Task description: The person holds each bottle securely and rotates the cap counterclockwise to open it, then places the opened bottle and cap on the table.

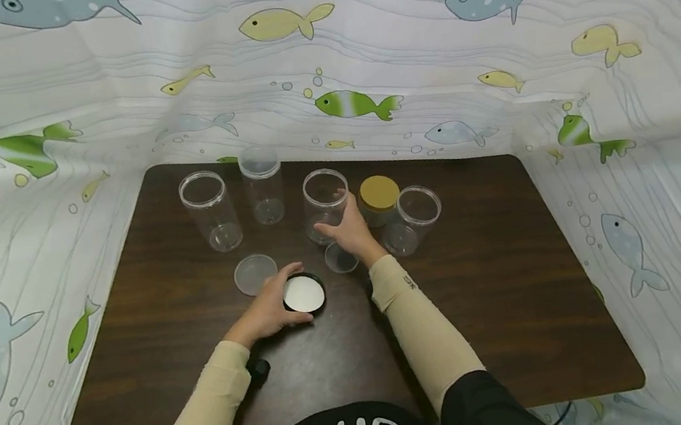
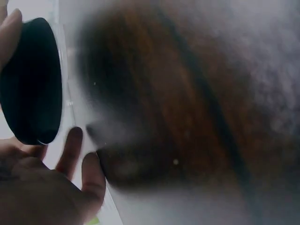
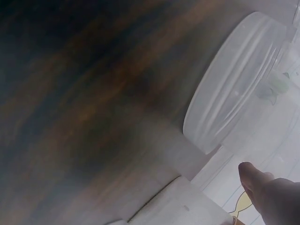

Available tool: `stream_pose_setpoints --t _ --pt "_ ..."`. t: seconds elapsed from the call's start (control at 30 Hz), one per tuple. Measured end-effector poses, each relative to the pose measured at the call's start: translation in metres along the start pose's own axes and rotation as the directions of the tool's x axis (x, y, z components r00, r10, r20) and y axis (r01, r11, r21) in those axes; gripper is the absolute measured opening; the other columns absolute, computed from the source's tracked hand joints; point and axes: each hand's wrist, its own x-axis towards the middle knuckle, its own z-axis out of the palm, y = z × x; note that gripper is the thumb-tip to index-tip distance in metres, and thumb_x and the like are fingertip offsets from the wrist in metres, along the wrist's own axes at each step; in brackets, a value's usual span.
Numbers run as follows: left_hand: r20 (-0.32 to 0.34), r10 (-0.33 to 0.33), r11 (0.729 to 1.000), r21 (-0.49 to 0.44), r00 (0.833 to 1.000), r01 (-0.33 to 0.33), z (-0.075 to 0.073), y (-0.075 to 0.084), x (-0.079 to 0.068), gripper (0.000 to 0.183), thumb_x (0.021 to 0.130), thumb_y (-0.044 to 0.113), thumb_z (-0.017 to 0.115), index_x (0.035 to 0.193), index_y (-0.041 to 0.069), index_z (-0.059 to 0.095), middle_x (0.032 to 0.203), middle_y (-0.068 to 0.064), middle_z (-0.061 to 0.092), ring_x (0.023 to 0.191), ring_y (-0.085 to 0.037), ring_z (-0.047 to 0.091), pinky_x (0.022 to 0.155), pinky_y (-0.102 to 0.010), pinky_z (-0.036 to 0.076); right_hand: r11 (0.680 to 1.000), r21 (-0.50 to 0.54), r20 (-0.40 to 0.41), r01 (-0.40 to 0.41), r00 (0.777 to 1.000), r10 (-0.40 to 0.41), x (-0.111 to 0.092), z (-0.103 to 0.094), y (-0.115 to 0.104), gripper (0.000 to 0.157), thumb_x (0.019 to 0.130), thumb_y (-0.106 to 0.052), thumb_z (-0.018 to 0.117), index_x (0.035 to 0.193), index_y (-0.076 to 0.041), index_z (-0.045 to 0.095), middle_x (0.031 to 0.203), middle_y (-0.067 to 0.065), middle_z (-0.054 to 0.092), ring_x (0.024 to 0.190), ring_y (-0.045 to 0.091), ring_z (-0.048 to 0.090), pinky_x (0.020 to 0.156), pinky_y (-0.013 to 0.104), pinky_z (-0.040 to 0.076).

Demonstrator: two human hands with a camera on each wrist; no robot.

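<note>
- Head view: five clear cylindrical jars [image 1: 211,213] stand on a dark brown table [image 1: 526,302], one capped with a round yellow lid [image 1: 380,192]; two clear round discs [image 1: 254,275] lie nearer.
- One left hand [image 1: 269,306] pinches one black-rimmed round lid [image 1: 303,294] between the discs; its white face shows here, its black face from the left wrist.
- Right hand [image 1: 353,231] spans the middle jar [image 1: 316,209]; I cannot tell whether it grips.
- Tabletop shows through jar walls.

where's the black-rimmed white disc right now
In the head view, left of centre, the left hand grips the black-rimmed white disc, just right of and below the flat clear lid.
</note>
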Motion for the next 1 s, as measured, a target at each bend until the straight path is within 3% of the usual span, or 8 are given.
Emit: stream_pose_setpoints --t 0.27,0.53,0.87,1.0 --pt "-0.033 -0.053 0.986 0.155 0.998 0.058 0.0081 0.0 -0.0005 0.106 0.07 0.026 0.096 0.154 0.004 0.035 0.152 -0.015 0.048 0.135 -0.045 0.039 0.104 -0.068 0.03 0.998 0.053 -0.013 -0.018 1.0 0.019 -0.0041 0.0023 0.0026 0.089 0.086 -0.019 0.084 0.153 -0.012 0.026 0.154 0.01 0.04 0.14 0.029 0.042 0.114 0.045 0.034" --pt "-0.065 -0.065 0.966 0.247 0.996 0.079 0.01 0.004 -0.0008 0.112 0.068 0.025 0.097 0.156 0.008 0.031 0.15 -0.018 0.048 0.135 -0.041 0.039 0.1 -0.063 0.033 0.999 -0.037 -0.038 0.018 0.999 -0.019 0.001 0.0004 0.0002 0.09 0.083 -0.024 0.087 0.151 -0.009 0.029 0.149 0.012 0.045 0.136 0.029 0.047 0.111 0.044 0.038" --pt "-0.063 -0.075 0.957 0.276 0.995 0.09 0.0101 0.005 -0.0021 0.114 0.068 0.028 0.097 0.158 0.008 0.029 0.153 -0.02 0.045 0.136 -0.042 0.039 0.101 -0.065 0.033 0.989 -0.144 -0.069 0.029 0.997 -0.039 0.0034 0.0021 0.0025 0.091 0.083 -0.03 0.086 0.15 -0.007 0.029 0.145 0.014 0.049 0.133 0.03 0.051 0.109 0.044 0.041" --pt "-0.065 -0.067 0.962 0.261 0.996 0.081 0.0093 0.0057 -0.0023 0.117 0.067 0.029 0.098 0.158 0.009 0.027 0.157 -0.02 0.037 0.138 -0.044 0.036 0.101 -0.068 0.032 0.986 -0.162 -0.079 0.03 0.996 -0.043 0.0038 0.0024 0.0032 0.091 0.083 -0.03 0.087 0.149 -0.006 0.03 0.143 0.015 0.051 0.131 0.031 0.052 0.108 0.044 0.042"
